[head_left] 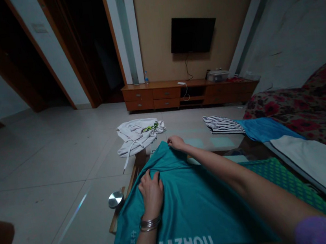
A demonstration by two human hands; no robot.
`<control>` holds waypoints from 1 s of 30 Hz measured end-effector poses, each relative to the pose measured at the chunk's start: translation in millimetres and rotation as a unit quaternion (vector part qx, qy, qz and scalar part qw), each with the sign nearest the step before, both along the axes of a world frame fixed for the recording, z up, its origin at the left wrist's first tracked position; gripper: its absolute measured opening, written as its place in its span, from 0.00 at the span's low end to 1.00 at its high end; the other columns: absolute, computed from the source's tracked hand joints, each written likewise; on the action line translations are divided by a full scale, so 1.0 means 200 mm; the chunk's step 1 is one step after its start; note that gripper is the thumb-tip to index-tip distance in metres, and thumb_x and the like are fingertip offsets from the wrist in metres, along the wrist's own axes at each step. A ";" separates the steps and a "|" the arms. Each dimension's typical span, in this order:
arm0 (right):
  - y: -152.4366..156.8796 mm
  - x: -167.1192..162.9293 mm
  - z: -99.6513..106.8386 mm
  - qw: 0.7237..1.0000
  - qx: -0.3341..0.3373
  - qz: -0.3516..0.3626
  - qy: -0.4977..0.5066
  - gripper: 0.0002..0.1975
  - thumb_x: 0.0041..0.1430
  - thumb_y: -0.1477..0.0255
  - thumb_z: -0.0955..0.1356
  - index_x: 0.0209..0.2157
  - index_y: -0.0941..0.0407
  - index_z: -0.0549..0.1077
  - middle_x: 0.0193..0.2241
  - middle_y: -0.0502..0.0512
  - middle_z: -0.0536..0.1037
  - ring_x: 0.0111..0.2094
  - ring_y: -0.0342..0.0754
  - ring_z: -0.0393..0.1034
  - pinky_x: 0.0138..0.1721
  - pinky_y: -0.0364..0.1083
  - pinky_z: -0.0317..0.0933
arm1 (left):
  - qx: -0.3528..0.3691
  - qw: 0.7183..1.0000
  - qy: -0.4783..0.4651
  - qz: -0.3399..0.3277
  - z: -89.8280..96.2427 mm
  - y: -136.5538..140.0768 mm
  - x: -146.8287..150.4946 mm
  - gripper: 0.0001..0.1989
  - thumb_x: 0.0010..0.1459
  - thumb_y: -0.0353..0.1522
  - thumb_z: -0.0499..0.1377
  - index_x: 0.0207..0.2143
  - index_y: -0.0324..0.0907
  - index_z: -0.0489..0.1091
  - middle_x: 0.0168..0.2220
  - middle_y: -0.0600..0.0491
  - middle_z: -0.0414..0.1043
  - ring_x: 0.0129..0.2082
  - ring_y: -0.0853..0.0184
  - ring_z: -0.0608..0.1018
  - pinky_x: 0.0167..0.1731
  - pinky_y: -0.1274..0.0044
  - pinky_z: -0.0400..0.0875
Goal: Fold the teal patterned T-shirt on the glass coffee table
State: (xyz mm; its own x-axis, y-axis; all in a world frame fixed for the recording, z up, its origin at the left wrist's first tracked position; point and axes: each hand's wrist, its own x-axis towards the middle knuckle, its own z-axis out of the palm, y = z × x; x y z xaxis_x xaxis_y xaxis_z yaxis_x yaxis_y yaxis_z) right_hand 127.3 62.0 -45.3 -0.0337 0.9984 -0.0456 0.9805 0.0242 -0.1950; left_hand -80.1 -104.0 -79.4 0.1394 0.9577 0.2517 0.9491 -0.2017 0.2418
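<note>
One shiny disc (pixel 116 199): round, flat and smooth like metal; it sits at the left edge of the wooden table (pixel 114 224).
Pale hoodie (pixel 136 135): soft and crumpled, with a bit of green on it and a thin string hanging down; it is at the table's far left corner.
Left hand (pixel 151 189): back side up, fingers bent and a little spread, lying on the teal shirt (pixel 180 211).
Bangles (pixel 150 223): thin, round and silver, stacked on the left wrist.
Teal shirt: thin, smooth cloth with soft wrinkles and big white letters by the near edge; it lies over the table's left side and middle.
Right hand (pixel 177 142): arm stretched far out, fingers curled, pinching the tip of the teal shirt toward the table's far edge.
Striped cloth (pixel 223 125): black and white lines, flat, toward the far right corner.
Blue cloth (pixel 267 128): plain and smooth, next to the stripes.
Green cloth (pixel 277 181): bumpy-looking pattern, near the right edge.
White cloth (pixel 319 166): plain, flat and long, right of the green one.
</note>
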 end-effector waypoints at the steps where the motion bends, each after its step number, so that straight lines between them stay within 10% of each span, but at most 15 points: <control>1: 0.02 -0.02 -0.01 1.000 0.009 0.008 0.000 0.15 0.60 0.71 0.64 0.48 0.53 0.74 0.48 0.56 0.76 0.49 0.47 0.69 0.46 0.40 0.59 | 0.000 1.000 -0.001 0.000 0.00 0.00 0.00 0.17 0.60 0.32 0.52 0.52 0.46 0.69 0.58 0.43 0.58 0.54 0.54 0.63 0.49 0.62 0.60; 12: 0.12 -0.11 0.00 0.999 0.036 0.022 -0.025 0.16 0.61 0.75 0.60 0.45 0.58 0.76 0.47 0.63 0.75 0.49 0.51 0.68 0.48 0.44 0.59 | 0.038 0.996 -0.035 0.071 -0.01 0.01 -0.02 0.17 0.61 0.30 0.50 0.50 0.41 0.71 0.57 0.42 0.62 0.58 0.55 0.61 0.52 0.61 0.58; 22: 0.21 -0.19 -0.05 0.998 0.062 0.020 -0.001 0.18 0.62 0.76 0.57 0.45 0.61 0.75 0.48 0.66 0.74 0.50 0.54 0.66 0.50 0.46 0.57 | -0.015 0.991 0.131 0.015 -0.01 0.05 -0.13 0.29 0.64 0.44 0.45 0.62 0.38 0.58 0.66 0.42 0.47 0.64 0.52 0.53 0.57 0.54 0.53; 30: 0.16 0.00 -0.02 0.998 0.043 -0.030 0.041 0.19 0.64 0.68 0.60 0.54 0.55 0.69 0.52 0.58 0.72 0.52 0.47 0.66 0.49 0.41 0.57 | -0.040 0.983 0.178 0.027 -0.02 0.07 -0.11 0.31 0.64 0.45 0.43 0.64 0.39 0.54 0.67 0.45 0.43 0.66 0.53 0.51 0.59 0.54 0.50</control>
State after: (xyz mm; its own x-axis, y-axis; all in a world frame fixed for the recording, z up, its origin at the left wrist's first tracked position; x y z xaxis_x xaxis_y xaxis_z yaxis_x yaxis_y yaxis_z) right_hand 127.4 94.1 -48.7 0.0258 0.9988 0.0409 0.9613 -0.0135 -0.2752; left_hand -102.1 -89.5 -84.2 0.1534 0.9809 0.1192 0.9853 -0.1427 -0.0935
